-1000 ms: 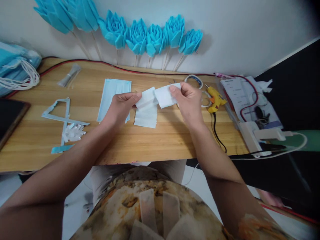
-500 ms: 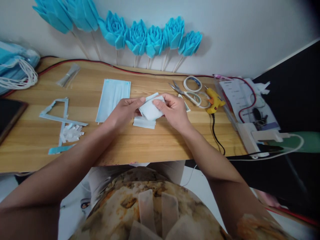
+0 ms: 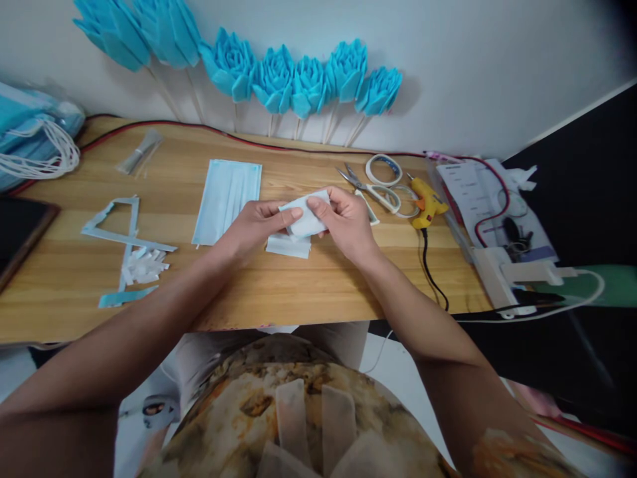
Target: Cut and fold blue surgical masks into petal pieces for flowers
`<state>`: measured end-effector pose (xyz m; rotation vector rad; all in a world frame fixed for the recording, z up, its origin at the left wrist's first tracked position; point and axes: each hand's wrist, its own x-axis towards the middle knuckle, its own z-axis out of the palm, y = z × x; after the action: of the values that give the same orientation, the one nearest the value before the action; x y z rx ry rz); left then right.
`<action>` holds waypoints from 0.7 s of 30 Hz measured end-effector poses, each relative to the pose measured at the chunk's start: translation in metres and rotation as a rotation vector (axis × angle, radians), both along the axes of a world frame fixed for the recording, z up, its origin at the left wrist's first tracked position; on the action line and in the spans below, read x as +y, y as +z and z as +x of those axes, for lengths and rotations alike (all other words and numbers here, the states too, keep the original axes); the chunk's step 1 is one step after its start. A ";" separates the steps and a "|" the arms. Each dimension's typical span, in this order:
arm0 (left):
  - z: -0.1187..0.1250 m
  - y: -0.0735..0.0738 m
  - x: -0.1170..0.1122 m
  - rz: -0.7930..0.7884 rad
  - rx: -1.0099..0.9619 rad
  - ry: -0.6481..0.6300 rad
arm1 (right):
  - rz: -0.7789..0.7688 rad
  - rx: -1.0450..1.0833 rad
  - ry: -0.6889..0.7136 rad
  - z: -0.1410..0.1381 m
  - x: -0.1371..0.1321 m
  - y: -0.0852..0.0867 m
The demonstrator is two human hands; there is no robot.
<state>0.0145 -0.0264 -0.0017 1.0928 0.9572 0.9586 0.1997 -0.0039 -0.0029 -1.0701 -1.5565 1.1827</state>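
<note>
Both hands at mid-desk, close together, thumbs uppermost. Left hand [image 3: 261, 222] pinches the left end of a small pale, white-blue piece of thin fabric [image 3: 309, 218]; right hand [image 3: 348, 222] grips its right end, thumb pressed flat on the upper face. Piece held just above the desk [image 3: 308, 299], tilted; layers behind it hard to make out. Fingers beneath mostly hidden.

Just below the held piece, on the near side: a second pale blue fabric piece [image 3: 288, 246] flat on the wood-grain surface, its far part covered from view.

Left of the hands: a light blue pleated rectangular face mask [image 3: 227, 199], lying flat, near corner close to the left wrist. Farther left, thin pale blue fabric strips [image 3: 130, 236], crossing, a heap of small white clippings [image 3: 145, 265] beside them, and a brighter blue strip [image 3: 127, 297] on the near side.

Right of the hands: metal scissors with white handles [image 3: 383, 196], blades pointing far-left; a white tape roll [image 3: 369, 171] just beyond. Next, a yellow glue gun with an orange trigger [image 3: 426, 203], black cord running near. Far right, printed white papers [image 3: 462, 182] and a white power strip [image 3: 497, 272].

Far side: seven bright blue layered flowers [image 3: 311, 86] on thin pale sticks, leaning at the wall.
</note>
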 end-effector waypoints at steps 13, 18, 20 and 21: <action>-0.002 0.008 0.002 0.095 0.219 0.082 | 0.204 -0.133 -0.098 0.015 0.010 0.013; -0.001 0.010 0.000 0.207 0.354 0.048 | 0.119 -0.195 0.074 0.013 0.007 0.015; -0.001 0.009 0.000 0.223 0.364 0.086 | 0.124 -0.174 0.076 0.009 0.004 0.013; 0.000 0.009 0.000 0.222 0.357 0.106 | 0.136 -0.157 0.065 0.008 0.003 0.012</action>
<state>0.0140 -0.0265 0.0076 1.4452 1.2286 0.9918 0.2075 -0.0007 0.0087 -1.0494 -1.7785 1.0402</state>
